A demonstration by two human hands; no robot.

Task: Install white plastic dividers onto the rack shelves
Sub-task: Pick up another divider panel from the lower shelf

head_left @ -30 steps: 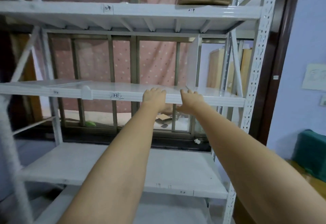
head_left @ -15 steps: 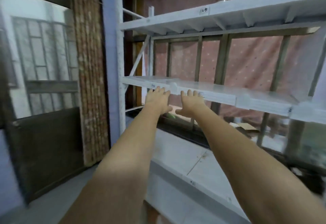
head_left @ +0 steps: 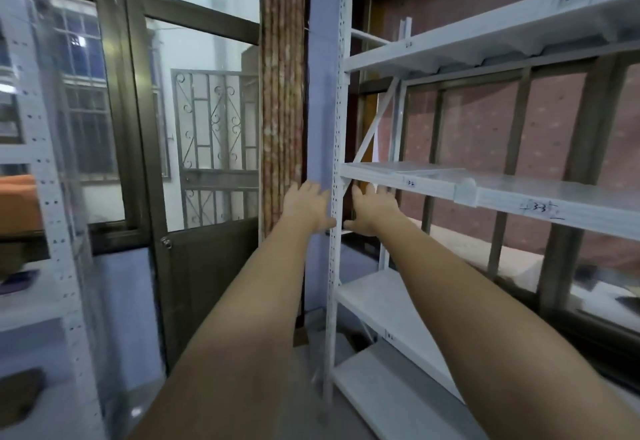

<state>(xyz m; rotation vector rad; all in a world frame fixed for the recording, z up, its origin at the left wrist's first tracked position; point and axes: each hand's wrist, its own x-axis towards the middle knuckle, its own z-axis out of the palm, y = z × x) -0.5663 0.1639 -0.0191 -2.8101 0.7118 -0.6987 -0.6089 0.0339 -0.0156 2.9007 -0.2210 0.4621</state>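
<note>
A white metal rack stands at the right, with several shelves. Its middle shelf carries a flat translucent white plastic divider lying on top and a white clip on the front edge. My left hand is stretched out, fingers apart, just left of the rack's front-left post. My right hand is also spread, just right of that post and below the middle shelf's left end. Neither hand holds anything.
A dark-framed glass door and a bead curtain are left of the rack. Another white rack post stands at the far left. A curtained window lies behind the shelves. Lower shelves jut toward me.
The view has swung left, from the shelf's right part to the rack's left end. Both hands have left the middle shelf's front edge and now hover either side of the left post.
</note>
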